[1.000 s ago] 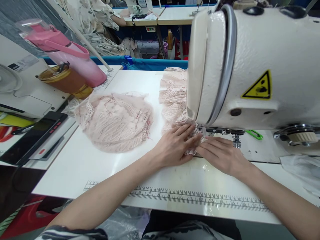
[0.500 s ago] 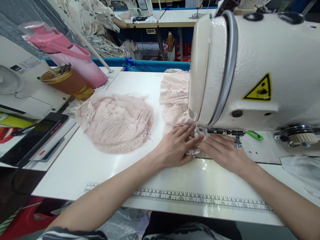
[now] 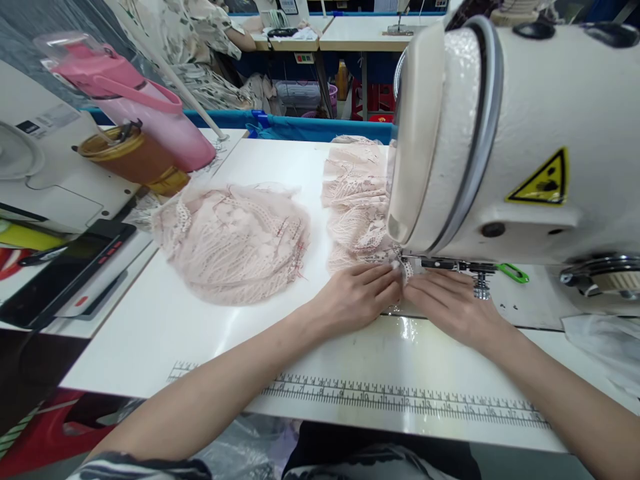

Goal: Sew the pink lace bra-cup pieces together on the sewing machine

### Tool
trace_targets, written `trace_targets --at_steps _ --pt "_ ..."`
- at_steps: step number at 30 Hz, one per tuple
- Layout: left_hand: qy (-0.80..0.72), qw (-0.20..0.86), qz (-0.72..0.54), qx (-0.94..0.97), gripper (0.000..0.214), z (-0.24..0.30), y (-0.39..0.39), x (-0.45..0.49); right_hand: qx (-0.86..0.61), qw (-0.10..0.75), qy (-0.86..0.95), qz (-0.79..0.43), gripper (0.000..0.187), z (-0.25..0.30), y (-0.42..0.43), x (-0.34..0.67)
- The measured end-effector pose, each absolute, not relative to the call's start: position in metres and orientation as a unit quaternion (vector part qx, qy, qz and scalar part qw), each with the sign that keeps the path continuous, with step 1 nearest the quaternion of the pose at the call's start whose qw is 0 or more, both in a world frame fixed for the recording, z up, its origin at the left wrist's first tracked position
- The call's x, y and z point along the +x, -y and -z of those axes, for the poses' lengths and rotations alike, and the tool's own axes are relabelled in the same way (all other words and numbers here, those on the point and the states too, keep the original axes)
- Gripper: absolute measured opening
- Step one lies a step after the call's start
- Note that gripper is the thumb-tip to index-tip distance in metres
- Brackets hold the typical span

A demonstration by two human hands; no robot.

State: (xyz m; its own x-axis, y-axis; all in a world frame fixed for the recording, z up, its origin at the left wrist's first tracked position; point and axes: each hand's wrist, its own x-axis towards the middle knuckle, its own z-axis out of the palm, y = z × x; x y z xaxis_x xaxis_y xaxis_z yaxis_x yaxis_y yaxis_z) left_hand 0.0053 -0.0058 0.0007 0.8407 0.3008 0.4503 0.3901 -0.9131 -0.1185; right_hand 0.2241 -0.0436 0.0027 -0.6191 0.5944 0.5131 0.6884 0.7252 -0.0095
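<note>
A ruffled strip of pale pink lace fabric [image 3: 354, 213] runs from the back of the table toward the needle area of the white sewing machine [image 3: 535, 120]. My left hand [image 3: 357, 300] lies left of the presser foot, its fingers bent and closed on the near end of the lace. Close against it, my right hand [image 3: 455, 307] has its fingers together and tips at the lace's scalloped edge, partly beneath the machine head; its thumb is hidden. A rounded heap of the same pink lace [image 3: 235, 247] rests to the left, touched by neither hand.
On the left stand a pink bottle [image 3: 145, 107], a brown cup [image 3: 135, 157] and a black device [image 3: 70, 273]. A green thread snipper [image 3: 513, 273] lies right of the presser foot. Ruler markings [image 3: 400, 400] line the front edge. Another person's arm [image 3: 240, 39] shows at the back.
My left hand's fingers have drawn in from spread over the lace to closed on its near end, gathering it beside the presser foot. My right hand stays nearly in place. The view has shifted slightly.
</note>
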Motion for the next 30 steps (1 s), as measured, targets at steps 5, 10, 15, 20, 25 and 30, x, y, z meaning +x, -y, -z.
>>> trace_targets --at_steps 5,10,15,20,25,30 --pt "0.197 0.084 0.208 -0.955 0.021 -0.005 0.005 0.003 -0.338 0.242 0.905 0.095 0.022 0.002 0.048 0.22" --pt "0.217 0.076 0.212 -0.95 0.023 -0.005 0.005 0.002 -0.338 0.244 0.903 0.1 0.023 0.006 0.047 0.219" --pt "0.236 0.076 0.204 -0.947 0.023 -0.004 0.004 0.002 -0.352 0.232 0.902 0.096 0.023 0.008 0.046 0.218" --pt "0.243 0.085 0.205 -0.944 0.023 -0.003 0.004 0.004 -0.373 0.229 0.896 0.081 0.023 0.009 0.045 0.219" --pt "0.256 0.09 0.196 -0.942 0.025 -0.002 0.006 0.006 -0.368 0.208 0.903 0.081 0.028 0.009 0.044 0.222" --pt "0.266 0.098 0.199 -0.938 0.026 -0.001 0.006 0.007 -0.374 0.193 0.904 0.072 0.031 0.009 0.041 0.226"
